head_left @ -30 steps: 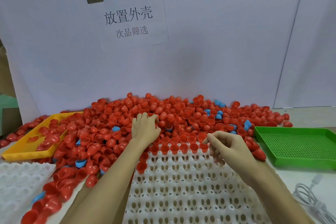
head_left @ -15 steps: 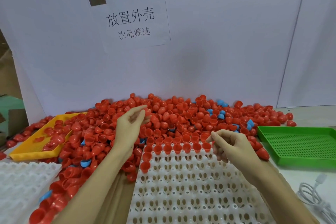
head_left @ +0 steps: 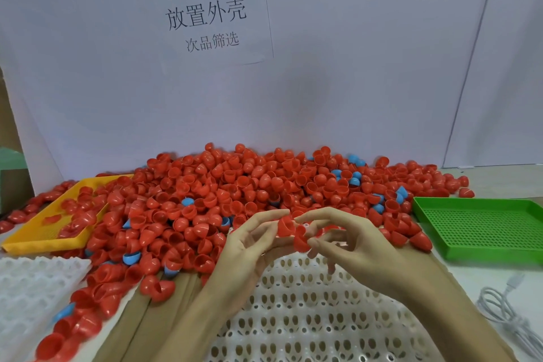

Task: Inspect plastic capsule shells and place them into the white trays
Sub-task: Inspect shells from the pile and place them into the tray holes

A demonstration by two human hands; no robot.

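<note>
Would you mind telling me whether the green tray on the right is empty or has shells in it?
Empty, as far as it shows: the green tray has only bare perforated floor visible, and the red shells lie outside its left rim.

Factory sorting bench, heaped red shells [head_left: 235, 185], posted sign [head_left: 205, 17], sorting trays [head_left: 482, 232]

Glossy red plastic capsule shells [head_left: 286, 227] are held over the white perforated plastic tray [head_left: 308, 314]. A heap of red and blue shells [head_left: 235, 185] lies behind that tray.
</note>
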